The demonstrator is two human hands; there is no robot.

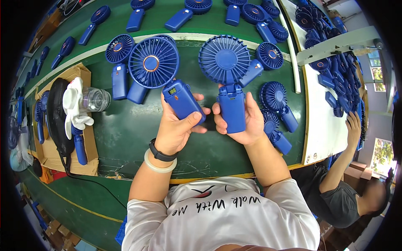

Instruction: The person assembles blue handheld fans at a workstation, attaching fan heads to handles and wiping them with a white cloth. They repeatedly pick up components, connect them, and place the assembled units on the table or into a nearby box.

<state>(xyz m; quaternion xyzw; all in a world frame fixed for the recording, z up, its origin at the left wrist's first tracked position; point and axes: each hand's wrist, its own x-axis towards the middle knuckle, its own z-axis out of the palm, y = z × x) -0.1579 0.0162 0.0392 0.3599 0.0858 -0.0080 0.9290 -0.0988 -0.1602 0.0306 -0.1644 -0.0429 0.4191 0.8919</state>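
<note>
My left hand [172, 130] is wrapped round the handle of a blue handheld fan [184, 100]. This fan's round grille is up, with a copper-coloured ring at its centre and a small lit display on the handle. In my right hand [252, 119] is a second blue handheld fan [232, 112], its plain-centred grille side showing and a hinge between head and handle. Both fans are raised above the green table [125, 138], side by side and apart. Behind them lie more blue fans [119, 81], partly hidden by the held ones. Two further fans [274, 95] lie right of my right hand.
On the left a cardboard box [86, 146] holds a black pouch [57, 113], white gloves [74, 102], a clear jar [97, 99] and fans. More fans [179, 19] line the green strip beyond. At right, a person [341, 196] reaches toward a fan pile [341, 79] on a white surface.
</note>
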